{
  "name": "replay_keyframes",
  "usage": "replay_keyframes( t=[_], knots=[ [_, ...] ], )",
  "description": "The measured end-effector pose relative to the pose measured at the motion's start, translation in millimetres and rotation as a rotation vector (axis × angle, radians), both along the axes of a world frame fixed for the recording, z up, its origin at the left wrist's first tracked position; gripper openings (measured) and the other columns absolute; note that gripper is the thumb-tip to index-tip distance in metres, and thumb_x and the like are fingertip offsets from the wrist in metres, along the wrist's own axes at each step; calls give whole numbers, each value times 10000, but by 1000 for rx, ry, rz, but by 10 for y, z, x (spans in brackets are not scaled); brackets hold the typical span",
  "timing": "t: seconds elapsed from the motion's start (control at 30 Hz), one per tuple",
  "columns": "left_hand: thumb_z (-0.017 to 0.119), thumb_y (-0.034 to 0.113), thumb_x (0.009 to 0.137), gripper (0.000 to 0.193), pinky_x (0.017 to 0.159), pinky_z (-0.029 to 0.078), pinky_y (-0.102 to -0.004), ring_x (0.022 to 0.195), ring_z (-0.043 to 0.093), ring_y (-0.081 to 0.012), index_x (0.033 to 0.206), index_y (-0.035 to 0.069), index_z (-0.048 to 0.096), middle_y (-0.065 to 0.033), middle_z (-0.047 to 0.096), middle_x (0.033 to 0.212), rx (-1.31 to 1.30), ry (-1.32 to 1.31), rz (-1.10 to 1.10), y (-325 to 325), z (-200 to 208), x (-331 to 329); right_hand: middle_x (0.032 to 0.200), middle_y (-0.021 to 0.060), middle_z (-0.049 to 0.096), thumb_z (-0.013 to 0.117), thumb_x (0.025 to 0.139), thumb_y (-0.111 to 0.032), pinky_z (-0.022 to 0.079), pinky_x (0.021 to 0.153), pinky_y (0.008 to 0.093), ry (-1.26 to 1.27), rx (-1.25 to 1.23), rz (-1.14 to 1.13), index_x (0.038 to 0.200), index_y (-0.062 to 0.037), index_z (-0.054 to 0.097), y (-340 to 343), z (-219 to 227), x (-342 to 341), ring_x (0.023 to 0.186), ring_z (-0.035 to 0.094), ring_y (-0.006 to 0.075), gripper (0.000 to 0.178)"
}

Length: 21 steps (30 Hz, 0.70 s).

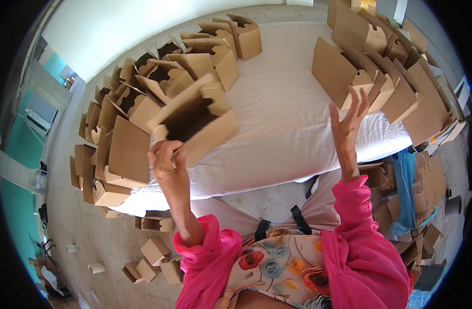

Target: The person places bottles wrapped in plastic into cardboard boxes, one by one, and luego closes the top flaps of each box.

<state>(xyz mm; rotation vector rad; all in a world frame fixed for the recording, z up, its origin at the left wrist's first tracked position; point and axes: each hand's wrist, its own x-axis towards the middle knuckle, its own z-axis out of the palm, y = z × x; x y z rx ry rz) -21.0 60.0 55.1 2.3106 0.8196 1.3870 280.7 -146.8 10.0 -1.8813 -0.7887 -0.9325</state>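
My left hand (pixel 168 157) is closed on the near edge of an open brown cardboard box (pixel 210 135), its fingers hooked over the rim. The box is tilted and held over the white-covered table (pixel 269 103), and its dark inside shows. My right hand (pixel 349 121) is raised with fingers spread and holds nothing. Just beyond it stands a row of folded cardboard boxes (pixel 335 69) at the right side of the table. To the left of the held box, several open cardboard boxes (pixel 128 149) stand close together.
More open boxes (pixel 246 38) reach along the table's far left side. Small cartons (pixel 156 252) lie on the floor at lower left, near a white roll (pixel 96 268). At right, below the table edge, are blue plastic wrap (pixel 405 190) and stacked flat cardboard (pixel 430 183).
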Motion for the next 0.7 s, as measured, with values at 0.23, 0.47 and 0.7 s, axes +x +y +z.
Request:
replay_keyframes(
  t=[0.23, 0.47, 0.7],
  knots=[
    [695, -2, 731, 163, 844, 428, -380, 939, 549, -285, 859, 49, 608, -70, 624, 841, 12, 65, -367, -345, 17, 353, 1189, 158, 558, 677, 813, -148, 393, 982, 435, -8, -134, 725, 1163, -43, 578, 228, 556, -632, 1146, 492, 346, 378],
    [668, 146, 832, 139, 720, 424, -365, 793, 507, -256, 815, 11, 643, -89, 578, 799, 156, 148, -287, -348, 156, 360, 863, 40, 598, 683, 780, -296, 416, 823, 400, -231, -363, 752, 771, -68, 669, 343, 605, -567, 892, 520, 264, 228],
    [618, 159, 900, 219, 526, 368, -300, 594, 464, -173, 773, -13, 664, -83, 479, 706, -144, -18, -179, -115, -15, 226, 740, 36, 537, 728, 739, -272, 385, 739, 383, -109, -281, 701, 689, -69, 661, 226, 612, -593, 778, 475, 229, 220]
  ],
)
